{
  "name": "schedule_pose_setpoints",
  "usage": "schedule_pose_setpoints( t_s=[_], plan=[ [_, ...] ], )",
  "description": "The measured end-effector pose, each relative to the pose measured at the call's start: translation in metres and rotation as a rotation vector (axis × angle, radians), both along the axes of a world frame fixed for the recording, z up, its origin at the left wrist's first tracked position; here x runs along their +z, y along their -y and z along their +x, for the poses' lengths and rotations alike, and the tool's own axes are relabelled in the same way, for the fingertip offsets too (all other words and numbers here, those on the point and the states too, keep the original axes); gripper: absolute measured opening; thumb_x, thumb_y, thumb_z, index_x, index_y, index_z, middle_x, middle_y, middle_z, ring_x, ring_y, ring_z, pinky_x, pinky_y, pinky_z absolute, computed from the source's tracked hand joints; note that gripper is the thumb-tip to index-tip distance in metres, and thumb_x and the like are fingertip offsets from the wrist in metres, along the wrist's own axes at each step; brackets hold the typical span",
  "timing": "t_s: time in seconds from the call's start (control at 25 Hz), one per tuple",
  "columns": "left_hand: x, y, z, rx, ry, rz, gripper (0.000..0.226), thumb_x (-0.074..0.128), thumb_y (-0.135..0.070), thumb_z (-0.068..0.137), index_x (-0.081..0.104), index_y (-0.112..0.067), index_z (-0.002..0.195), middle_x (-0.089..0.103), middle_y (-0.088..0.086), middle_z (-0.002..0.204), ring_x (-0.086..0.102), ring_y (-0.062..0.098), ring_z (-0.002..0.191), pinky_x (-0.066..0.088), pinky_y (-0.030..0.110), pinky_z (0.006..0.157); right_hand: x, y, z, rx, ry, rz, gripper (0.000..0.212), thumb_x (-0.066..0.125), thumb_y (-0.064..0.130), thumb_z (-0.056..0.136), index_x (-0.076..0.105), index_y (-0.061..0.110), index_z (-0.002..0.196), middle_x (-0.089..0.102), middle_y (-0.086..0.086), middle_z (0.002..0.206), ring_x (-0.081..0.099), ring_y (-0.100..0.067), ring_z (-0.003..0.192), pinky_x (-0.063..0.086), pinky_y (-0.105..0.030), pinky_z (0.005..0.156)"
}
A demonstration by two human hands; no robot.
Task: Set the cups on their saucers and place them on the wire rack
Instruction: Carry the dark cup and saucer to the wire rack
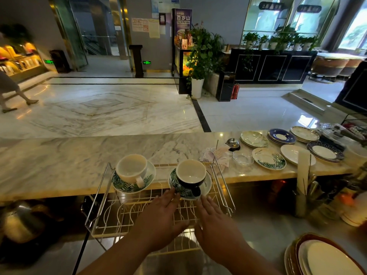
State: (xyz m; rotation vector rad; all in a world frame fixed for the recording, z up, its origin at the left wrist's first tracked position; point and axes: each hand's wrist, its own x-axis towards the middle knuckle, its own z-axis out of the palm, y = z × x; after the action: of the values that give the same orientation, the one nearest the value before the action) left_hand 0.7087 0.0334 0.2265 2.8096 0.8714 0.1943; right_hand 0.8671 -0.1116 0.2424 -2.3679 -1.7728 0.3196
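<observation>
Both hands are released, fingers straight: the left hand and right hand hover at the near rim of the leaf-patterned saucer under the dark cup on the wire rack. 1 white cup sits on a second saucer further left, beside the tabletop.

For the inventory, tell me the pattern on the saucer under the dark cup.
The saucer has green leaves on white; head view.
</observation>
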Motion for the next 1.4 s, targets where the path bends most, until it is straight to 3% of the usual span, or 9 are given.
schedule_pose_setpoints(
  t_s=[0.12,0.28,0.48,0.76,1.0,1.16,1.28,1.4],
  plan=[
    [0.001,0.001,0.002,-0.010,-0.017,-0.017,0.098,0.018,-0.087,0.084,0.005,-0.028,0.162,-0.004,-0.002,0.171,0.001,0.015,0.156,0.001,0.032,0.120,0.001,-0.004,0.002,-0.011,-0.015,-0.004,0.073,0.031,0.052,0.102,-0.007,0.025,0.158,-0.007,0.002,0.169,-0.012,-0.014,0.151,0.015,-0.050,0.125],
    [0.006,-0.004,0.016,-0.018,-0.029,-0.026,0.084,0.024,-0.074,0.095,0.007,-0.027,0.162,-0.001,0.001,0.171,0.003,0.017,0.156,0.001,0.033,0.120,0.006,-0.015,0.009,-0.016,0.026,0.021,0.073,0.037,0.045,0.103,0.001,0.015,0.160,-0.001,-0.008,0.170,-0.006,-0.023,0.155,0.006,-0.038,0.122],
    [0.007,-0.010,0.029,-0.012,-0.057,-0.041,0.077,0.026,-0.065,0.100,0.007,-0.024,0.162,0.001,0.003,0.171,0.003,0.017,0.156,0.004,0.035,0.123,0.012,-0.032,0.018,-0.034,0.068,-0.030,0.072,0.041,0.041,0.103,0.005,0.014,0.160,0.002,-0.012,0.169,-0.001,-0.028,0.155,0.016,-0.047,0.126],
    [0.005,-0.016,0.031,0.000,-0.076,-0.031,0.082,0.024,-0.072,0.095,0.009,-0.027,0.162,0.001,0.003,0.171,0.004,0.022,0.156,0.006,0.041,0.124,0.010,-0.036,0.020,-0.037,0.104,-0.046,0.071,0.037,0.043,0.103,0.004,0.015,0.159,0.001,-0.011,0.169,-0.002,-0.027,0.155,0.015,-0.047,0.125],
    [0.009,-0.006,-0.005,-0.008,-0.031,-0.014,0.094,0.010,-0.088,0.080,0.015,-0.037,0.159,0.009,0.000,0.171,0.010,0.024,0.155,0.006,0.048,0.124,0.016,-0.025,-0.005,-0.062,0.120,-0.004,0.075,0.036,0.061,0.098,0.010,0.026,0.159,0.007,-0.008,0.169,0.001,-0.030,0.155,0.015,-0.047,0.122],
    [0.007,-0.003,-0.047,-0.018,-0.011,-0.007,0.095,0.010,-0.091,0.080,0.016,-0.037,0.159,0.010,0.000,0.170,0.008,0.024,0.156,0.009,0.050,0.126,0.023,-0.007,-0.049,-0.054,0.155,-0.021,0.080,0.018,0.075,0.090,0.006,0.033,0.157,0.005,-0.004,0.169,-0.005,-0.028,0.154,0.003,-0.045,0.120],
    [0.004,0.004,-0.076,-0.049,-0.021,0.000,0.090,0.013,-0.085,0.084,0.015,-0.036,0.159,0.006,-0.001,0.171,0.006,0.023,0.156,0.009,0.049,0.126,0.025,0.007,-0.079,-0.036,0.154,-0.015,0.077,0.018,0.073,0.090,0.003,0.037,0.156,0.005,-0.001,0.169,-0.006,-0.026,0.154,-0.003,-0.044,0.117],
    [0.004,0.017,-0.107,-0.040,-0.021,-0.005,0.084,0.019,-0.080,0.088,0.015,-0.035,0.159,0.003,-0.002,0.171,0.004,0.021,0.156,0.008,0.047,0.126,0.027,0.020,-0.101,-0.016,0.155,-0.030,0.074,0.027,0.069,0.093,0.003,0.039,0.156,0.004,0.001,0.170,-0.010,-0.024,0.153,0.000,-0.048,0.121]
  ],
)
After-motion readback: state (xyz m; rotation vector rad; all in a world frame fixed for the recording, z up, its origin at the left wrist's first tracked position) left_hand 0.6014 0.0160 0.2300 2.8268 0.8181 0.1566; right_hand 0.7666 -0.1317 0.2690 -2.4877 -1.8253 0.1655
